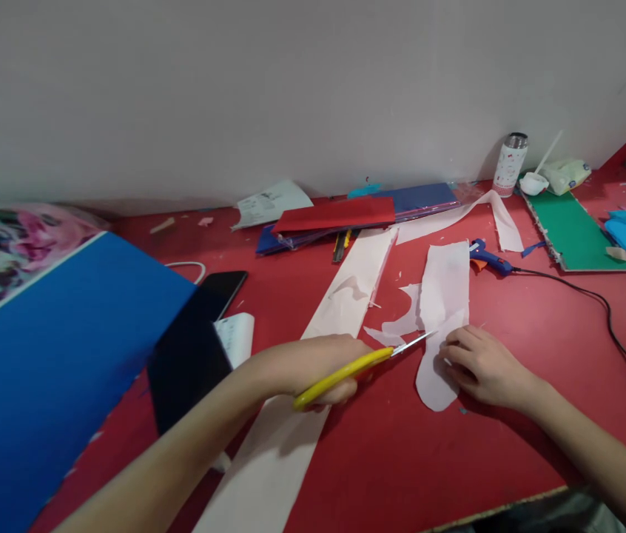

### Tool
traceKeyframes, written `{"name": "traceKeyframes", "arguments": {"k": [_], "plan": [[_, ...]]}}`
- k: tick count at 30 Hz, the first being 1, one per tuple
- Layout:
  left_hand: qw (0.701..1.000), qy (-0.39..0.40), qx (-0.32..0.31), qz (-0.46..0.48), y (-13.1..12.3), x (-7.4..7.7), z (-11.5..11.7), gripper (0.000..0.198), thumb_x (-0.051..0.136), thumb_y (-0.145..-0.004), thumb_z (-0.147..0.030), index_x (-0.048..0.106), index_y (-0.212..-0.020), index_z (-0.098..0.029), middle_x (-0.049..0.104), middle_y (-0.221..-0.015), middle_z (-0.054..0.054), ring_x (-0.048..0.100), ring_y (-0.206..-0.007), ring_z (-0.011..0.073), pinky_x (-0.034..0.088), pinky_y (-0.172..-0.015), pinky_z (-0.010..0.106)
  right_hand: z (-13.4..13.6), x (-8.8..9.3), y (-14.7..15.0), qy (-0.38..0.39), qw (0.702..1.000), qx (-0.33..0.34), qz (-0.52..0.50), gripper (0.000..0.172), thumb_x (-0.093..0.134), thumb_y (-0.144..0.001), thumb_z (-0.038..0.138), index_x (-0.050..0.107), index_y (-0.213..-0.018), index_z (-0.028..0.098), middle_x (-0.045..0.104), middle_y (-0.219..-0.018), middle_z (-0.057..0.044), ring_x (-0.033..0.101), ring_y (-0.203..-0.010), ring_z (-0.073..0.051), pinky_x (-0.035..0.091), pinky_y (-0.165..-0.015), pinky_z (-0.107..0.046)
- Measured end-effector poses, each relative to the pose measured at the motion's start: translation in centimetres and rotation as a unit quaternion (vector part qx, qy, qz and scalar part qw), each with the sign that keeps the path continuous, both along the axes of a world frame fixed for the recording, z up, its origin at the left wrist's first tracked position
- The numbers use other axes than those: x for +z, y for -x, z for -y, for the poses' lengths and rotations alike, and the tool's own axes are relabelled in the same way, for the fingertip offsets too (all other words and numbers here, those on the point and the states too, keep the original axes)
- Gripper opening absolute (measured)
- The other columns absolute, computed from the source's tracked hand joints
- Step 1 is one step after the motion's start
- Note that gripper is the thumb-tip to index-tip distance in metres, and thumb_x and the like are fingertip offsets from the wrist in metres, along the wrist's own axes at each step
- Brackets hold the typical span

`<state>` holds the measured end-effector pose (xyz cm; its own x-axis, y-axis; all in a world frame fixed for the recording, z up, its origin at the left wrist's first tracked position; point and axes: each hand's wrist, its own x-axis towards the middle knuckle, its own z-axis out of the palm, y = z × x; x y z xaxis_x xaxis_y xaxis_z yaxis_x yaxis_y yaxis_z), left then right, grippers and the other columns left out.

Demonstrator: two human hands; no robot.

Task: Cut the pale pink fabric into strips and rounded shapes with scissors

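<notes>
My left hand [327, 366] is closed around the yellow handles of a pair of scissors [349, 374]. The scissor blades point right and reach the left edge of a pale pink, rounded strip [443, 289], which could be paper or thin cloth. With curled fingers, my right hand [482, 366] grips this strip at its right edge, near the lower end. Thin curved offcuts [405, 314] lie beside the strip on its left. Under my left hand runs a long cream strip [296, 451], slanting across the red table [379, 459].
A blue glue gun [490, 257] with a black cord lies behind my right hand. Farther back are red and blue sheets [340, 215], a bottle [510, 164] and a green board [576, 229]. A blue board [63, 370] and black tablet-like panels [191, 355] occupy the left.
</notes>
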<state>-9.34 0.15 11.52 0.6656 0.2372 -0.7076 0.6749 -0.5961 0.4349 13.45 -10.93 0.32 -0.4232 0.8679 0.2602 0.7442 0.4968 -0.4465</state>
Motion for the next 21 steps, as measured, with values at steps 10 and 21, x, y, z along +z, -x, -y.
{"name": "traceKeyframes", "arguments": {"k": [10,21], "plan": [[0.998,-0.056,0.021,-0.005,0.1,-0.8,1.4,0.011,0.047,-0.065,-0.018,0.038,-0.058,-0.020,0.051,-0.055,0.000,0.039,-0.048,0.0117,0.028,-0.043,0.024,0.0,-0.1,0.1,-0.011,1.000,-0.002,0.001,0.014,0.050,-0.086,0.013,0.059,-0.096,0.018,0.059,-0.094,-0.008,0.052,-0.085,-0.019,0.043,-0.074,-0.032],[0.999,-0.020,0.042,0.011,0.5,-0.9,0.9,0.014,0.049,-0.070,-0.026,0.040,-0.061,-0.020,0.049,-0.055,-0.001,0.037,-0.046,0.0110,0.025,-0.042,0.023,0.0,-0.1,0.1,-0.012,1.000,-0.003,-0.001,0.013,0.051,-0.086,0.013,0.059,-0.095,0.018,0.059,-0.094,-0.009,0.051,-0.084,-0.019,0.041,-0.071,-0.031]]}}
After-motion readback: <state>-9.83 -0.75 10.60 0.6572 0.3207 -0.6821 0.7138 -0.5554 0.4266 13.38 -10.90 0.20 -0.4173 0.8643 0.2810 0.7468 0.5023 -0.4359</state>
